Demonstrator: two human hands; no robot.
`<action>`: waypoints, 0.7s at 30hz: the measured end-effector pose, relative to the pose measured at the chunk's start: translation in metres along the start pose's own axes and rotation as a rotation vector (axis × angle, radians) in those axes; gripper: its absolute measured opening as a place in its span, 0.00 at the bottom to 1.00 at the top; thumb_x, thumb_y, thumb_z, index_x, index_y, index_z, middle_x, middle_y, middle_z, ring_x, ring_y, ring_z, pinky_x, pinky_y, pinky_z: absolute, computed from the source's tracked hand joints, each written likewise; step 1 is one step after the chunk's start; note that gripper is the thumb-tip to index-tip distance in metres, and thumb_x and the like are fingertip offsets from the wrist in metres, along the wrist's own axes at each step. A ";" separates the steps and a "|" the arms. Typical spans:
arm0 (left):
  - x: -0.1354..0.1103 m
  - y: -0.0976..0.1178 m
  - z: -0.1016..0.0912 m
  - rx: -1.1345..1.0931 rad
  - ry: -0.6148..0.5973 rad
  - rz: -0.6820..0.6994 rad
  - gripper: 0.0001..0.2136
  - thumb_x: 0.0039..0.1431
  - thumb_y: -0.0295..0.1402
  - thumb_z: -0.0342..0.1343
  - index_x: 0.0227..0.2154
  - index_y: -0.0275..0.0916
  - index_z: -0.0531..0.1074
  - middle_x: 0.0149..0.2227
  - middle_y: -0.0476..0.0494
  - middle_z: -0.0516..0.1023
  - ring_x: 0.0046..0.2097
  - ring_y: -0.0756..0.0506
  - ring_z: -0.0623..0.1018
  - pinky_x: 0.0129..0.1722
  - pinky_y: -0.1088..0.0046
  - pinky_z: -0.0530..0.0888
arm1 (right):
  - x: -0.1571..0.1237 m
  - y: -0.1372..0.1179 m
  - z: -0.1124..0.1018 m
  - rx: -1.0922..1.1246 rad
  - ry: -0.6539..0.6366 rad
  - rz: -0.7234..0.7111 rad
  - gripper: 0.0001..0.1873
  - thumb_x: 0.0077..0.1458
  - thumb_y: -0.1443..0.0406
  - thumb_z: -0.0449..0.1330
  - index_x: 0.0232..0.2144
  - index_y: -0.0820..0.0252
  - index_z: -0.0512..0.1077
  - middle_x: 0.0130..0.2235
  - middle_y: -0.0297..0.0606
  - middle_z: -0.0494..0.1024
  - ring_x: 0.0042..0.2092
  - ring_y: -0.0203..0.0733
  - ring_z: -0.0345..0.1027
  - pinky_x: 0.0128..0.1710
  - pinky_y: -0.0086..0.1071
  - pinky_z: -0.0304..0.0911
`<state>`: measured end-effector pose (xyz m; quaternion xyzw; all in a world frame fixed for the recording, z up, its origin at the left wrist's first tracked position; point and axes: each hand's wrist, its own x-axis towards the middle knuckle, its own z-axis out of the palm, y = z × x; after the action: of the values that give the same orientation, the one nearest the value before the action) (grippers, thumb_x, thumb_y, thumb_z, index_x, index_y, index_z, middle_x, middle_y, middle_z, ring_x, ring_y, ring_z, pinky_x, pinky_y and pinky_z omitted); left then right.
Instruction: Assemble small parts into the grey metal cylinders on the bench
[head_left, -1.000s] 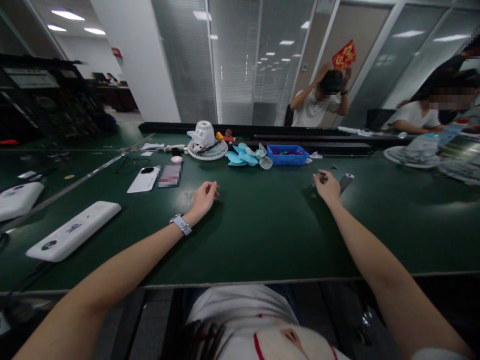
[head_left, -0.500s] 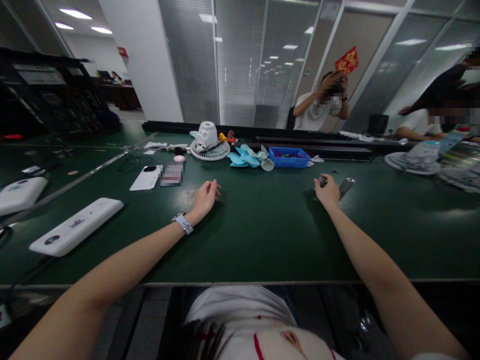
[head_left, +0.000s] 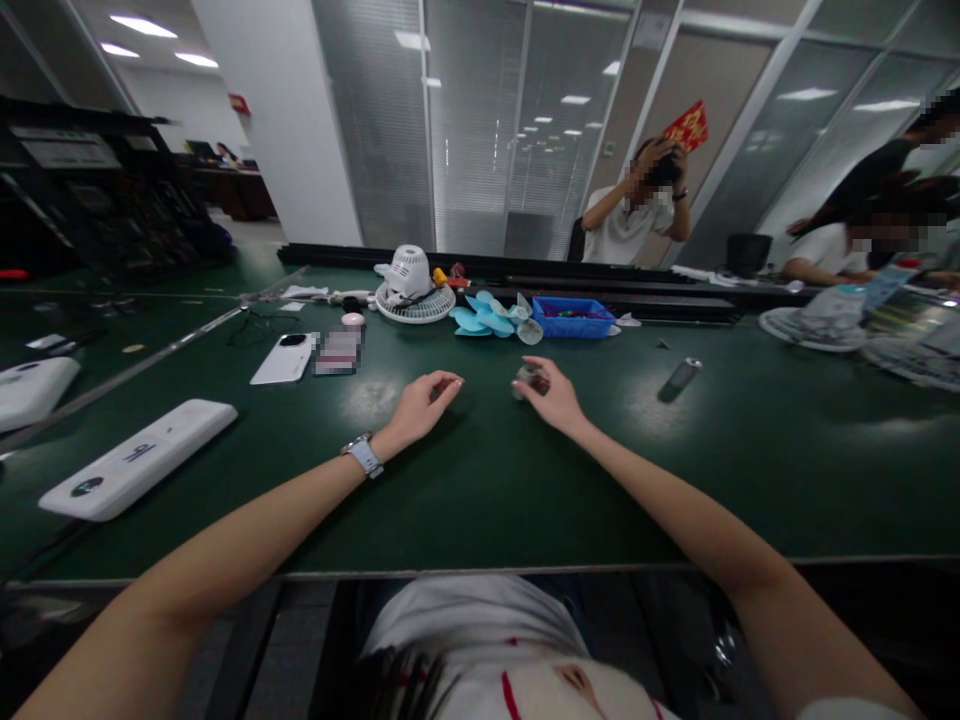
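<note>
My right hand (head_left: 556,396) is closed around a small round metal part with reddish-brown patches (head_left: 528,381), held just above the green table (head_left: 487,480). The fingers hide some of it, and its exact kind is unclear. To its left, my left hand (head_left: 420,408) hovers over the table with nothing visible in it. Its fingers are curved and its thumb stands apart. A gap separates the two hands. A small grey metal cylinder (head_left: 681,380) lies on its side to the right of my right hand.
Behind the hands are a white fan part (head_left: 411,275), light-blue fan blades (head_left: 480,318) and a blue bin (head_left: 572,318) of small items. A phone (head_left: 281,362) and a long white device (head_left: 142,460) lie to the left. Across the table sits a person (head_left: 630,220).
My right hand has moved left with the metal part, away from the grey cylinder and toward my left hand. My left hand has turned and shifted slightly right, its thumb now apart from the fingers.
</note>
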<state>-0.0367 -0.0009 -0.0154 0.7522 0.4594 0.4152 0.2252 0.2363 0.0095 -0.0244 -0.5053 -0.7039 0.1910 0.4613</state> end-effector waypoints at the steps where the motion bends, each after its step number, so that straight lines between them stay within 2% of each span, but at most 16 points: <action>1: -0.001 0.004 0.002 0.027 -0.017 0.036 0.17 0.63 0.47 0.51 0.45 0.43 0.77 0.40 0.43 0.80 0.39 0.44 0.76 0.38 0.69 0.70 | -0.006 -0.013 0.016 0.044 -0.085 -0.029 0.31 0.55 0.56 0.63 0.59 0.55 0.63 0.47 0.42 0.79 0.45 0.44 0.75 0.49 0.42 0.68; 3: -0.003 0.014 0.006 0.048 -0.063 0.084 0.18 0.63 0.46 0.52 0.48 0.44 0.77 0.42 0.42 0.80 0.41 0.43 0.76 0.39 0.68 0.70 | -0.018 -0.031 0.038 0.072 -0.180 -0.064 0.34 0.55 0.59 0.63 0.62 0.53 0.59 0.47 0.40 0.79 0.45 0.44 0.75 0.49 0.43 0.68; 5: -0.003 0.022 0.010 0.050 -0.109 0.120 0.18 0.62 0.45 0.53 0.50 0.45 0.77 0.42 0.42 0.80 0.42 0.42 0.75 0.41 0.67 0.70 | -0.026 -0.040 0.047 0.052 -0.200 -0.081 0.35 0.56 0.61 0.62 0.63 0.53 0.57 0.48 0.40 0.79 0.44 0.44 0.75 0.49 0.44 0.69; 8: 0.000 0.027 0.014 0.038 -0.116 0.170 0.15 0.63 0.43 0.54 0.48 0.46 0.78 0.42 0.43 0.81 0.42 0.43 0.76 0.42 0.66 0.70 | -0.030 -0.041 0.046 0.017 -0.208 -0.097 0.35 0.57 0.61 0.61 0.64 0.53 0.55 0.49 0.40 0.78 0.45 0.45 0.75 0.49 0.45 0.69; 12: 0.009 0.025 0.018 0.006 -0.068 0.208 0.12 0.62 0.42 0.55 0.40 0.46 0.81 0.42 0.44 0.81 0.45 0.42 0.76 0.44 0.65 0.70 | -0.028 -0.039 0.043 -0.010 -0.215 -0.105 0.34 0.57 0.59 0.62 0.63 0.51 0.56 0.51 0.40 0.77 0.45 0.45 0.74 0.48 0.44 0.69; 18: 0.016 0.027 0.020 0.023 -0.011 0.183 0.10 0.62 0.40 0.56 0.35 0.44 0.81 0.39 0.44 0.81 0.44 0.42 0.75 0.47 0.64 0.70 | -0.029 -0.043 0.044 -0.014 -0.227 -0.094 0.35 0.57 0.58 0.63 0.63 0.51 0.56 0.51 0.40 0.77 0.45 0.46 0.75 0.48 0.45 0.69; 21: 0.017 0.029 0.014 0.024 0.067 0.145 0.10 0.62 0.41 0.55 0.35 0.44 0.80 0.39 0.44 0.81 0.44 0.43 0.75 0.46 0.64 0.70 | -0.029 -0.045 0.043 0.001 -0.238 -0.084 0.35 0.57 0.58 0.63 0.63 0.50 0.56 0.50 0.39 0.78 0.46 0.46 0.75 0.49 0.46 0.69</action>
<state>-0.0063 0.0010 0.0045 0.7718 0.4159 0.4499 0.1700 0.1782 -0.0261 -0.0263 -0.4490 -0.7741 0.2305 0.3823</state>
